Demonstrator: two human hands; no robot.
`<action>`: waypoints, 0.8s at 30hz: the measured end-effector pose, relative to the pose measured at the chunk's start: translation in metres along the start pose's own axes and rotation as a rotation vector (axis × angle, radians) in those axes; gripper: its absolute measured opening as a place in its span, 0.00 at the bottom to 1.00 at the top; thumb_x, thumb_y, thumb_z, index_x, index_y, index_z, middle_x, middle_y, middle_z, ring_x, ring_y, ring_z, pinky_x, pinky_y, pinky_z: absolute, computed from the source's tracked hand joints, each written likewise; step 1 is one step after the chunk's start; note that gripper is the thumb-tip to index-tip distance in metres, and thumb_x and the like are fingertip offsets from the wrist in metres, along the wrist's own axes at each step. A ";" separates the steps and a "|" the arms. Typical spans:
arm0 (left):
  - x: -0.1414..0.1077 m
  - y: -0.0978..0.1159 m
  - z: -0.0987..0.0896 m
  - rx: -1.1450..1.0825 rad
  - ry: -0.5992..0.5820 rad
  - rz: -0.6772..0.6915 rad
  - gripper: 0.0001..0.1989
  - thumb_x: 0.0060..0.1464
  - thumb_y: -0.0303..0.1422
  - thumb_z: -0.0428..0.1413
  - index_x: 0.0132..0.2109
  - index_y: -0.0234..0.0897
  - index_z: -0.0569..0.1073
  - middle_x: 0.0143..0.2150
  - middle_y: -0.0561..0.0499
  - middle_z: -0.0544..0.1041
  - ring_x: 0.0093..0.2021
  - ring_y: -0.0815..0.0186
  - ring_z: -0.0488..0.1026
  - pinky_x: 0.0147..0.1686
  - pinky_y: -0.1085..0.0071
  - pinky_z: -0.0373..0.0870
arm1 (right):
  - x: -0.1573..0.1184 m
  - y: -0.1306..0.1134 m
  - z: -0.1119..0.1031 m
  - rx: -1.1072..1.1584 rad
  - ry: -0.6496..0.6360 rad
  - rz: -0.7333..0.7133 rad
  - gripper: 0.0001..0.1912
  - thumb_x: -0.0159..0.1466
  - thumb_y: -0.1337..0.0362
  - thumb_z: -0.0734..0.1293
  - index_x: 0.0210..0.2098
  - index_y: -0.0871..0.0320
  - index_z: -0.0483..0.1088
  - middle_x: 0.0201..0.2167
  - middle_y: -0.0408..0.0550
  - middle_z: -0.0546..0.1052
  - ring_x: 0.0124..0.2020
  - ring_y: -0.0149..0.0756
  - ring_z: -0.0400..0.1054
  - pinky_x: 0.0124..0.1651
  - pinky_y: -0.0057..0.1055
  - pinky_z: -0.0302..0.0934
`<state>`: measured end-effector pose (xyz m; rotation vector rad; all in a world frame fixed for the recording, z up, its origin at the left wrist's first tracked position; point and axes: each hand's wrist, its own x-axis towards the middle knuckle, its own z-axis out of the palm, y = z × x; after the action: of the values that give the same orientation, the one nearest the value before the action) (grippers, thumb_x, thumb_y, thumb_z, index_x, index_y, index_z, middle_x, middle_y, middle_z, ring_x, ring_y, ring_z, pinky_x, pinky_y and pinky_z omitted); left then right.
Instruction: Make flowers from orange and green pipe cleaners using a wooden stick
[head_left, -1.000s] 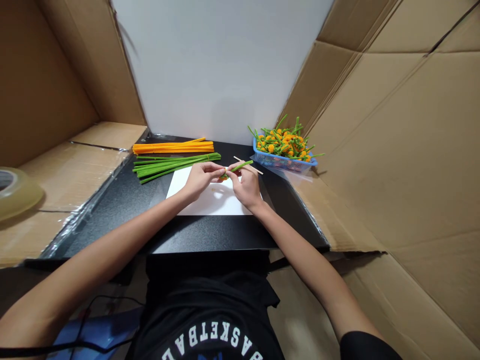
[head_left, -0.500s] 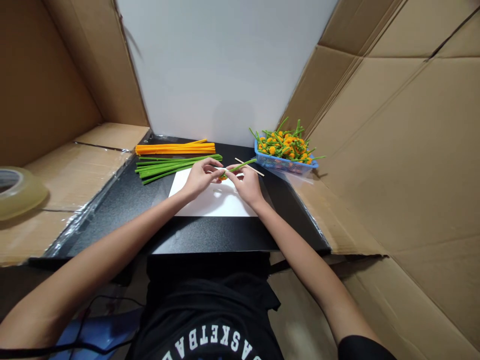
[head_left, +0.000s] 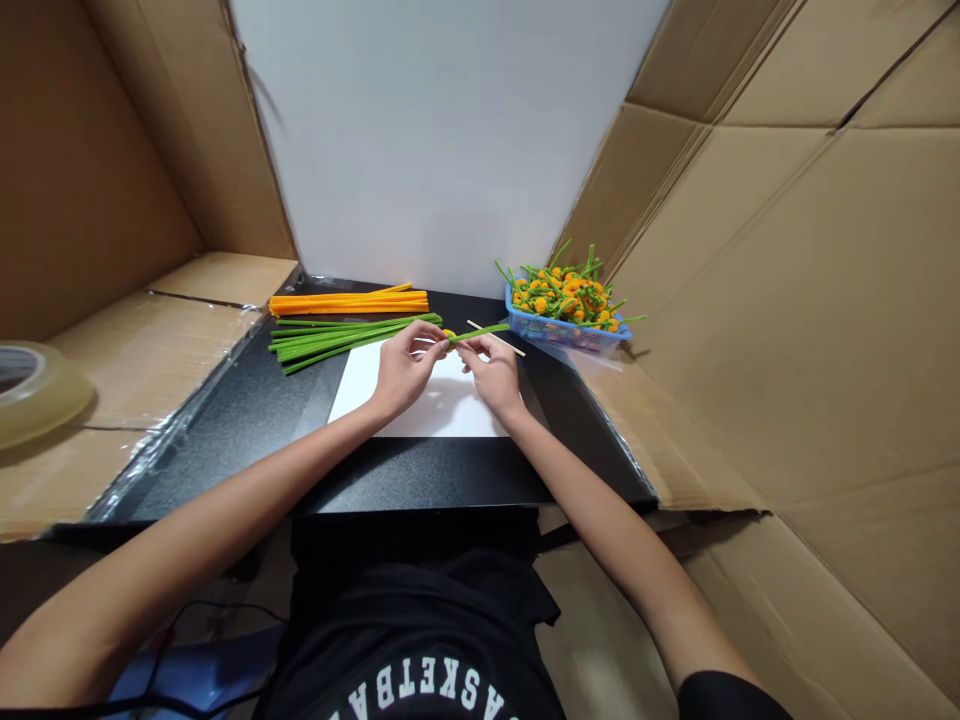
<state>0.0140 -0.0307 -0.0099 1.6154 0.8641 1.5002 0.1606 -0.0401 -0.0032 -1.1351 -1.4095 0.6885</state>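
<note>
Above a white sheet of paper (head_left: 442, 415), both hands meet at a small pipe-cleaner flower (head_left: 486, 331) with an orange head and a green stem. My left hand (head_left: 405, 368) is closed, its thumb and fingers pinching the flower near the head. From the other side my right hand (head_left: 493, 372) pinches it at the stem, whose free end points right toward the basket. Fingers cover part of the orange head. A thin wooden stick (head_left: 513, 346) lies just behind my right hand.
Bundles of orange pipe cleaners (head_left: 345, 301) and green pipe cleaners (head_left: 322, 340) lie at the back left. A blue basket (head_left: 562, 330) full of orange-and-green pieces stands back right. Tape (head_left: 67, 400) sits far left. Cardboard walls (head_left: 795, 300) flank the black table (head_left: 225, 440).
The orange head has turned from below the fingers up to their far side. The green stem has swung down to lie flatter. Both hands stay pinched together in nearly the same place.
</note>
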 end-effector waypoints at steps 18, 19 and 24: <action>0.002 -0.009 -0.005 0.017 -0.092 0.009 0.18 0.49 0.45 0.65 0.40 0.37 0.72 0.42 0.48 0.78 0.39 0.67 0.77 0.40 0.71 0.76 | 0.007 -0.003 -0.008 0.059 -0.059 0.069 0.22 0.48 0.45 0.75 0.24 0.59 0.73 0.21 0.42 0.71 0.23 0.29 0.60 0.26 0.28 0.54; 0.002 -0.009 -0.005 0.014 -0.087 0.002 0.19 0.49 0.45 0.66 0.40 0.37 0.72 0.42 0.48 0.78 0.39 0.67 0.77 0.40 0.71 0.75 | 0.006 -0.003 -0.007 0.075 -0.060 0.088 0.22 0.48 0.45 0.75 0.24 0.59 0.73 0.20 0.42 0.70 0.22 0.28 0.59 0.25 0.28 0.54; 0.004 -0.010 -0.006 0.046 -0.083 0.041 0.19 0.48 0.48 0.65 0.33 0.36 0.73 0.37 0.48 0.77 0.39 0.64 0.76 0.39 0.69 0.76 | 0.006 -0.005 -0.011 0.225 -0.173 0.283 0.20 0.48 0.49 0.76 0.24 0.59 0.71 0.18 0.38 0.64 0.20 0.25 0.54 0.24 0.26 0.48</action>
<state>0.0085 -0.0215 -0.0168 1.7259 0.8295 1.4396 0.1704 -0.0385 0.0062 -1.1268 -1.2862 1.1406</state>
